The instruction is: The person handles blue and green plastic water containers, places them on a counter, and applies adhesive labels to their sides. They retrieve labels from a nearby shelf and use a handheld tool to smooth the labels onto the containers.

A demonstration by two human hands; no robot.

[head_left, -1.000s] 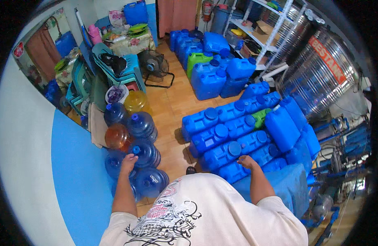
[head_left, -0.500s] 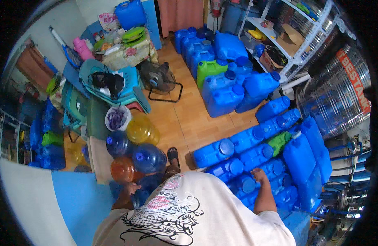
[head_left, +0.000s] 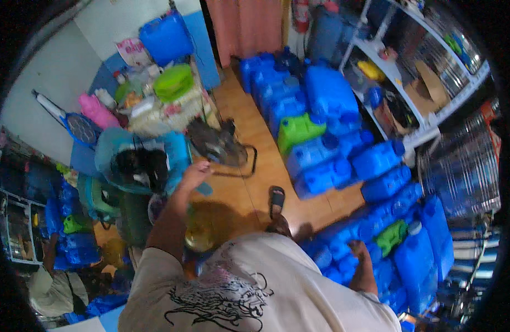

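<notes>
My left hand (head_left: pixel 197 172) is stretched forward over the floor, next to the stacked teal chairs (head_left: pixel 108 166) and a standing fan (head_left: pixel 222 145) that lies low on its black frame. Its fingers are slightly blurred but look apart, and nothing shows in them. Low on the right, my right hand (head_left: pixel 356 249) hangs above the rows of blue water jugs (head_left: pixel 343 235), its fingers loose and holding nothing that I can see. A green jug (head_left: pixel 392 236) stands among them. Beneath my left forearm a yellow round bottle (head_left: pixel 201 232) is partly hidden.
More blue jugs (head_left: pixel 321 177) with another green jug (head_left: pixel 300 131) line the floor ahead. Shelving (head_left: pixel 426 127) and a steel tank (head_left: pixel 460 171) stand on the right. A cluttered table (head_left: pixel 161 119) is at the far left. A mirror (head_left: pixel 39 221) hangs along the left side.
My left hand has swung up and forward from beside the round bottles to near the fan. My body has moved ahead, and my sandalled foot shows farther forward. The right hand still hangs over the jugs.
</notes>
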